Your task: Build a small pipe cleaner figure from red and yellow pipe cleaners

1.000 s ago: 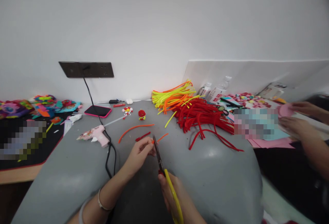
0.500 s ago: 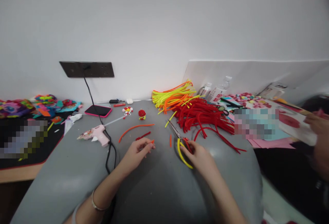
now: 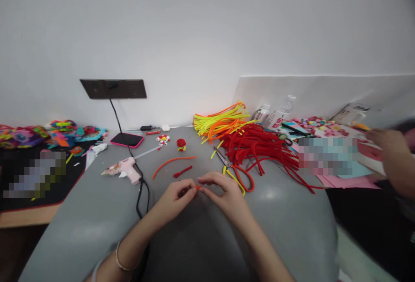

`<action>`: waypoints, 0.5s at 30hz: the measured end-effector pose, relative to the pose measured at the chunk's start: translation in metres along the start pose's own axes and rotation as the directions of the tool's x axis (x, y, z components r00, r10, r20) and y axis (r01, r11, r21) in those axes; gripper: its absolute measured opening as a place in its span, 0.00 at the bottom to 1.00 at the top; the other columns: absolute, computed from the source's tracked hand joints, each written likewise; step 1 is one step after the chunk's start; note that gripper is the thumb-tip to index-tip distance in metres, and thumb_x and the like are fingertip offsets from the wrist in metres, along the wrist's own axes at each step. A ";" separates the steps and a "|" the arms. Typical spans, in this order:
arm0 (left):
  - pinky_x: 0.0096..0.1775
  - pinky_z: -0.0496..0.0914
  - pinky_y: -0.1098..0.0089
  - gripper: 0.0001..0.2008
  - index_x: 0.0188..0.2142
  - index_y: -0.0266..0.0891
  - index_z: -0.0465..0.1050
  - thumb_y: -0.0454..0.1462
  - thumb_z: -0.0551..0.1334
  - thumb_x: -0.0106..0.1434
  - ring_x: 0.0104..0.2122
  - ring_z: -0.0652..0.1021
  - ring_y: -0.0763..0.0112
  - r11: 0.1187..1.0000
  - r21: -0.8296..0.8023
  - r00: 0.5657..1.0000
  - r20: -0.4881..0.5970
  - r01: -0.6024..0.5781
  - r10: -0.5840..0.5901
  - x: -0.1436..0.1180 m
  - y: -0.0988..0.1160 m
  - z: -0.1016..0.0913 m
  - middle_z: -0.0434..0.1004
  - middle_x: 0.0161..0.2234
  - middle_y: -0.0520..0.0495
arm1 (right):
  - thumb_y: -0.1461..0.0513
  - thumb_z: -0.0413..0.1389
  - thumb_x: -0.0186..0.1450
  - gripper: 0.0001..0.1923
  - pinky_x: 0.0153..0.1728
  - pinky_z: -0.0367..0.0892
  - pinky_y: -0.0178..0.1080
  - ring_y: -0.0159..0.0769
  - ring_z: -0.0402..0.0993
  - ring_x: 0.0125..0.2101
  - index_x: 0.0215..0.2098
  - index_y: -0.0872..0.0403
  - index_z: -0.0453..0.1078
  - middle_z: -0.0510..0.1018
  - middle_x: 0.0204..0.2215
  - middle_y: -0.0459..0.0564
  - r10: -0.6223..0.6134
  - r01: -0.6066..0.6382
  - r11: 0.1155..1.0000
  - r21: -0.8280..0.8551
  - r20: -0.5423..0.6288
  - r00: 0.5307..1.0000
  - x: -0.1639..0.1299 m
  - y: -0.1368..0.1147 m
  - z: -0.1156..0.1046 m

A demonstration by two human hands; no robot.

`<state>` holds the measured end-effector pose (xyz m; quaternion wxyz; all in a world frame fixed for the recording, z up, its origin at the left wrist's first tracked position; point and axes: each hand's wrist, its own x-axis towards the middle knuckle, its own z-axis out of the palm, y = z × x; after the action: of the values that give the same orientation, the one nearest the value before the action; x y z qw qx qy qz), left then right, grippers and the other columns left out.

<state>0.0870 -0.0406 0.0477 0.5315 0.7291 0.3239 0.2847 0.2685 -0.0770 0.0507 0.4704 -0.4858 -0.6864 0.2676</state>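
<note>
A short piece of orange pipe cleaner (image 3: pixel 199 188) is pinched between my two hands over the grey table (image 3: pixel 78 230). My left hand (image 3: pixel 177 196) grips it at the fingertips from one side. From the other side, my right hand (image 3: pixel 226 192) has thumb and forefinger on it; the fingers partly cover the piece. Just beyond the right hand lie scissors (image 3: pixel 228 164) with red and yellow handles. A longer orange pipe cleaner (image 3: pixel 171 160) and a short red twisted piece (image 3: pixel 183 171) rest in front of the left hand.
A pink glue gun (image 3: pixel 125 170) with a black cord and a phone (image 3: pixel 127 140) lie left. Bundles of yellow-orange (image 3: pixel 220 120) and red pipe cleaners (image 3: pixel 256 144) lie right. A small red-topped figure (image 3: pixel 181 144) stands mid-table. Another person's hand (image 3: pixel 389 150) appears far right.
My right hand has put the scissors down on the table and moved left to the orange piece in my left hand. The other person's hand at the right has shifted left.
</note>
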 end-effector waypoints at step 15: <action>0.30 0.61 0.72 0.09 0.31 0.39 0.72 0.38 0.56 0.66 0.28 0.70 0.70 0.949 0.296 0.979 -0.130 -0.111 0.155 -0.018 0.010 -0.004 0.71 0.28 0.49 | 0.57 0.57 0.63 0.09 0.33 0.68 0.35 0.34 0.72 0.31 0.31 0.55 0.72 0.76 0.27 0.48 0.212 -0.220 0.933 0.286 0.060 0.975 -0.008 -0.007 0.017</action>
<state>0.0743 -0.0545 0.0576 0.3736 0.7949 0.3511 0.3245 0.2505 -0.0850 0.0463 0.4947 -0.4799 -0.5886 0.4226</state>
